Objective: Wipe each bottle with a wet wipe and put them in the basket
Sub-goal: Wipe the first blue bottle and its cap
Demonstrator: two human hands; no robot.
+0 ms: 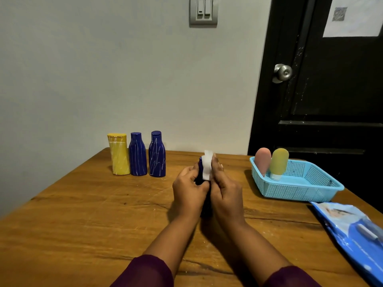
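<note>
Head view: both hands (left (189, 193), right (224, 195)) press wipe (206, 167) against blue bottle (200, 172).

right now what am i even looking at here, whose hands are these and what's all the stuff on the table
There is one picture, taken by a camera worn on a person's head, looking forward and down, so the two bare hands are that person's own. The left hand grips a dark blue bottle while the right hand presses a white wet wipe against it. On the wooden table, one yellow bottle and two streaked blue bottles stand upright on the left near the wall. On the right, a light blue basket already holds a pink tube and a yellow-green tube. A blue wipes packet lies nearest on the right.
</note>
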